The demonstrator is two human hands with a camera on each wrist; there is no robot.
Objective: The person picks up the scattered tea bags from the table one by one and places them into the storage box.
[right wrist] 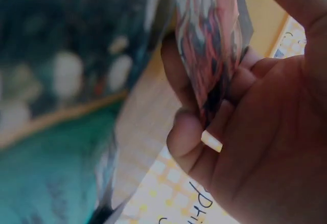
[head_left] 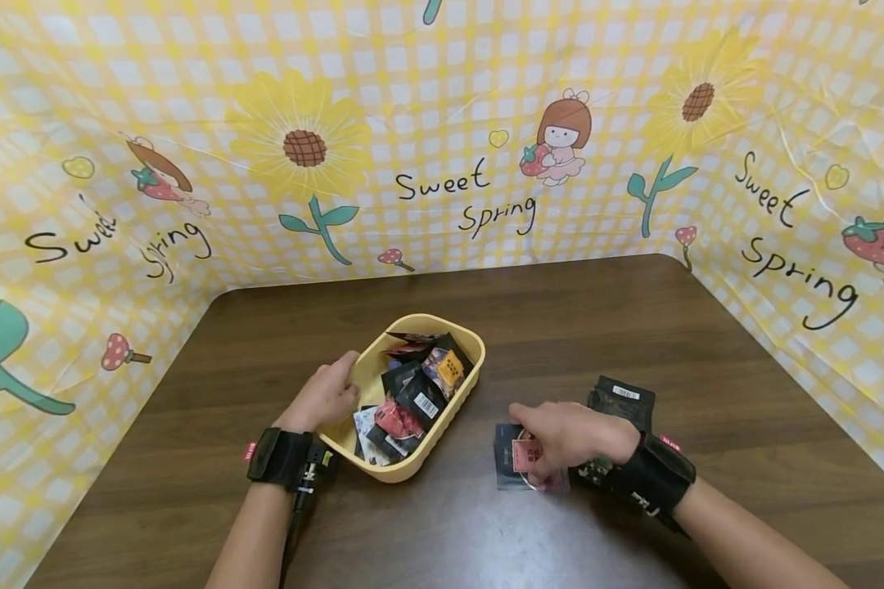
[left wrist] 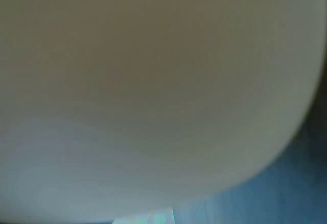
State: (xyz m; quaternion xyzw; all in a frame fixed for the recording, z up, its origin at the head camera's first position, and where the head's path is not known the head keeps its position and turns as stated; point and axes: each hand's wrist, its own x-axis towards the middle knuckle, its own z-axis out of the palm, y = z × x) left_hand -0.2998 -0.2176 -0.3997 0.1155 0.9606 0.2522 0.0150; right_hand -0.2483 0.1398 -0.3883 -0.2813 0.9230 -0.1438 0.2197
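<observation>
With fingers over its left rim, my left hand (head_left: 327,398) grips a yellow plastic basket (head_left: 421,468) in the head view. Inside the basket lie several small packets (head_left: 421,398), mostly black, some red or patterned. A blurred pale surface fills nearly all of the left wrist view. To the right of the basket, my right hand (head_left: 570,435) pinches a flat packet with a pink label (head_left: 526,456), low over the table. In the right wrist view, its curled fingers (right wrist: 185,136) lie round a pink-and-black packet (right wrist: 209,45).
Black packets (head_left: 624,401) lie on the brown table (head_left: 545,327) beyond my right wrist, partly hidden by it. A green and dark packet (right wrist: 56,132) looms close in the right wrist view. Yellow checked cloth (head_left: 427,123) hangs round the table's back and sides.
</observation>
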